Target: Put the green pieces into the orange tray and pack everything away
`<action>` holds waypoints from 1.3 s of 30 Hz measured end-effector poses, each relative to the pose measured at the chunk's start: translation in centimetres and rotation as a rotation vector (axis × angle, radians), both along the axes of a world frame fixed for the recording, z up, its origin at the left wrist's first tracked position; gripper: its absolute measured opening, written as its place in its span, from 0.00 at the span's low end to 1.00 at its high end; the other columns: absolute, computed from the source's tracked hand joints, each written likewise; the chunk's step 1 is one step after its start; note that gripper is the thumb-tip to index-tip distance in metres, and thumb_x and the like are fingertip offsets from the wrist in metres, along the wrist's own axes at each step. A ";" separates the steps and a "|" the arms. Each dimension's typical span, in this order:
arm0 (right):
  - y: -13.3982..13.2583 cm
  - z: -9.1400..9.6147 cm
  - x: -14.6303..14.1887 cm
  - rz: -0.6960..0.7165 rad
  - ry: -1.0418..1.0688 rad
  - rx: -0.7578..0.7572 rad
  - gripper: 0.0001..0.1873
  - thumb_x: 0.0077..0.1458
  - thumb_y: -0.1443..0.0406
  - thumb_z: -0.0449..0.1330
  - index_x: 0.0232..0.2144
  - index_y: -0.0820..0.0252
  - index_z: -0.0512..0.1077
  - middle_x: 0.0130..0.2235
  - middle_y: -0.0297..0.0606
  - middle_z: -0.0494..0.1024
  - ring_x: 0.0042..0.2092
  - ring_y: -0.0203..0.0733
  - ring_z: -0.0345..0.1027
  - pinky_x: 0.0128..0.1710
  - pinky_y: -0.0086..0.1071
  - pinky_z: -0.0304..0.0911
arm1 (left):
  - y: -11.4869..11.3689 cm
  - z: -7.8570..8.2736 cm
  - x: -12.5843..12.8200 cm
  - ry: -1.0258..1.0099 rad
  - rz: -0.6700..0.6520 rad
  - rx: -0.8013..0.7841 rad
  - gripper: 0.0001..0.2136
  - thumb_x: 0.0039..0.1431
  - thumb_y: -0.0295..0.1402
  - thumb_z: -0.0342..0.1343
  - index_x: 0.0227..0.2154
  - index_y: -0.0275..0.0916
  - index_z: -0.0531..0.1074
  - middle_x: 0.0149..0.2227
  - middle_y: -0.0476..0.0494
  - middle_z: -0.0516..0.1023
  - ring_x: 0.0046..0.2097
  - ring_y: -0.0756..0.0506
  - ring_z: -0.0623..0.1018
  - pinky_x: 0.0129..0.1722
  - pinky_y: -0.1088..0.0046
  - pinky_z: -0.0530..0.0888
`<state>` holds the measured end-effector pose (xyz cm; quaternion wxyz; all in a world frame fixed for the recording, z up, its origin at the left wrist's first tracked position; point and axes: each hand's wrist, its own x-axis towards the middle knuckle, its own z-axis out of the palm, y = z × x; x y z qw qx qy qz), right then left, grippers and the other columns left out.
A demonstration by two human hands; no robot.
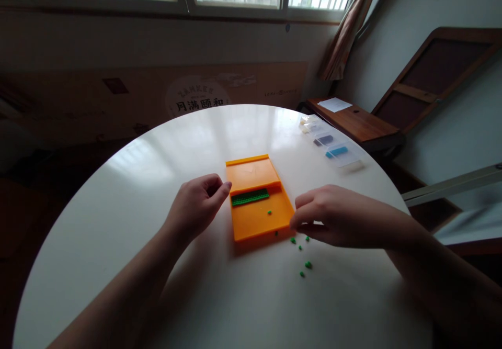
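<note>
An orange tray [254, 224] lies on the white table, with a raised orange strip across its middle. Just below that strip, a row of small green pieces [250, 197] sits packed together. One loose green piece [269, 212] lies on the tray's near half. My left hand [200, 200] is at the tray's left edge, fingers curled and thumb tip by the rim; anything inside is hidden. At the right edge, my right hand [319, 214] has its fingertips pinched together, pointing down. What they hold, if anything, cannot be seen. Several green bits [308, 265] are scattered on the table below it.
A clear compartment box [327, 142] with blue, dark and pale contents stands at the round table's [117, 223] right rim. Beyond it is a wooden chair [364, 121] with a white paper [334, 104] on its seat. Cardboard [251, 85] leans below the window.
</note>
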<state>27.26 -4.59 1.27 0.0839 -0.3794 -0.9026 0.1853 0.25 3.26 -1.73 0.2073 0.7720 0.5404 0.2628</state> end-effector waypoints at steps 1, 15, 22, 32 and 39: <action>0.2 -0.1 0.0 -0.043 0.022 0.049 0.09 0.56 0.70 0.56 0.33 0.56 0.76 0.31 0.32 0.73 0.31 0.27 0.63 0.32 0.24 0.53 | 0.0 0.0 0.0 0.004 -0.003 -0.003 0.18 0.56 0.44 0.51 0.17 0.39 0.59 0.17 0.53 0.59 0.22 0.51 0.60 0.22 0.74 0.57; 1.8 -2.9 -2.3 -0.310 0.046 0.405 0.16 0.52 0.70 0.57 0.40 0.48 0.78 0.58 0.38 0.62 0.60 0.50 0.52 0.58 0.52 0.50 | 0.2 -0.6 0.0 0.209 0.008 -0.102 0.13 0.55 0.46 0.51 0.29 0.41 0.64 0.29 0.47 0.73 0.29 0.46 0.70 0.26 0.72 0.61; 2.1 -2.7 -1.7 -0.320 0.032 0.435 0.15 0.50 0.70 0.57 0.38 0.50 0.79 0.67 0.28 0.44 0.68 0.56 0.31 0.62 0.63 0.31 | -0.1 -0.5 0.1 0.231 0.004 -0.132 0.13 0.55 0.47 0.51 0.31 0.41 0.64 0.31 0.45 0.74 0.30 0.44 0.73 0.27 0.72 0.62; 2.7 -2.1 -0.3 -0.203 0.136 0.437 0.14 0.52 0.70 0.58 0.39 0.51 0.78 0.63 0.34 0.56 0.66 0.51 0.43 0.63 0.56 0.42 | -0.1 -0.4 0.1 0.239 -0.019 -0.165 0.11 0.54 0.44 0.54 0.31 0.43 0.65 0.29 0.48 0.75 0.29 0.45 0.74 0.27 0.72 0.63; 1.5 -0.1 1.1 0.090 0.135 -0.043 0.09 0.55 0.68 0.58 0.36 0.57 0.78 0.34 0.34 0.75 0.34 0.28 0.66 0.36 0.22 0.60 | 0.1 -0.5 0.1 0.226 -0.008 -0.154 0.12 0.54 0.45 0.53 0.30 0.42 0.64 0.28 0.49 0.75 0.28 0.46 0.73 0.26 0.72 0.63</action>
